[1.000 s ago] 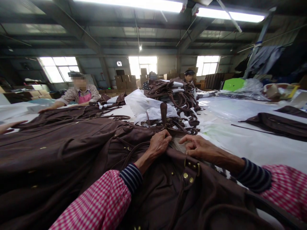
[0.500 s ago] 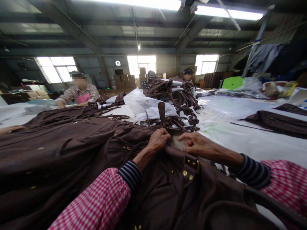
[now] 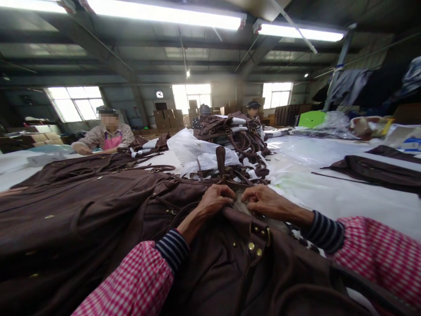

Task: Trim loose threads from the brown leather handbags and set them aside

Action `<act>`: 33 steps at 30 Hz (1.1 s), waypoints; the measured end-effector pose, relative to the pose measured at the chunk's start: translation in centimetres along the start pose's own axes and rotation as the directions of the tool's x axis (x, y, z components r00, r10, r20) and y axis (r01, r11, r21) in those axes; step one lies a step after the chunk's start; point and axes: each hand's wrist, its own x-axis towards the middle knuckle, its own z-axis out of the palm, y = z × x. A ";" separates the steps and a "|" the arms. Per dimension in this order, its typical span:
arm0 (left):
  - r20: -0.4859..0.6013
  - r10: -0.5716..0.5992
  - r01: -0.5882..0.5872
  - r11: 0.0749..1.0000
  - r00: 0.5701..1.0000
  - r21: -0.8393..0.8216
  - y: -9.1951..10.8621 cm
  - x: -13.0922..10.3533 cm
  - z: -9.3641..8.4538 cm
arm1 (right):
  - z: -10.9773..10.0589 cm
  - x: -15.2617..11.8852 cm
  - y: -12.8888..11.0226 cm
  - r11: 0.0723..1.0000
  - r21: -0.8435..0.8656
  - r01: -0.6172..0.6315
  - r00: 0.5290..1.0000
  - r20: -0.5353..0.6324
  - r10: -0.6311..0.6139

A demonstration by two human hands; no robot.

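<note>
A dark brown handbag [image 3: 210, 259] with brass studs and a buckled strap lies in front of me, its mouth partly open on a pale lining [image 3: 239, 202]. My left hand [image 3: 215, 197] is closed on the rim of that opening, thumb side toward the lining. Just across the gap, my right hand [image 3: 263, 202] has its fingers bent together at the lining; what they pinch is hidden. Beyond both hands a brown strap end [image 3: 220, 160] stands upright.
More brown bags [image 3: 66, 206] lie to the left. A tall pile of bags [image 3: 230, 131] and white wrapping [image 3: 194, 151] stand ahead. One co-worker [image 3: 110, 131] sits at the far left, others behind the pile. Another brown bag [image 3: 371, 171] lies at right on white sheeting.
My right hand has moved left, closer to my left hand, and its fingers have drawn in at the lining. My left hand stays at the rim. The view has tilted slightly up.
</note>
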 end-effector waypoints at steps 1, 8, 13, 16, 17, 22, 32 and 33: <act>-0.002 0.002 -0.002 1.000 1.000 0.015 0.1 0.0 0.0 | 0.1 -0.1 0.0 1.000 -0.011 0.005 1.000 -0.008 -0.005; -0.053 0.007 0.015 0.913 0.999 0.407 1.1 -0.4 0.9 | 0.9 -0.1 0.2 0.999 0.028 0.017 0.998 -0.064 -0.015; -0.033 0.045 -0.024 0.883 0.998 0.468 1.3 -0.6 1.0 | 1.9 0.4 2.1 0.953 0.299 -0.054 0.997 -0.042 0.070; 0.016 0.052 -0.054 0.901 0.999 0.431 1.7 -0.4 -0.2 | 2.4 0.7 3.0 0.860 0.496 -0.120 0.992 0.019 0.127; 0.037 0.053 -0.063 0.910 0.998 0.411 2.1 -0.2 -0.6 | 2.4 0.8 3.1 0.827 0.548 -0.128 0.991 0.035 0.130; 0.057 0.078 -0.091 0.952 0.995 0.294 4.8 0.9 -0.8 | 2.4 0.5 2.8 0.694 0.710 -0.117 0.989 0.022 0.144; -0.007 0.006 -0.007 0.966 1.000 -0.258 3.6 0.0 2.9 | 1.6 -0.3 2.7 0.577 0.811 -0.097 0.974 -0.043 0.223; 0.034 0.016 -0.005 0.956 0.999 -0.293 3.4 -0.2 2.8 | 1.5 -0.1 2.7 0.586 0.805 -0.089 0.978 -0.042 0.206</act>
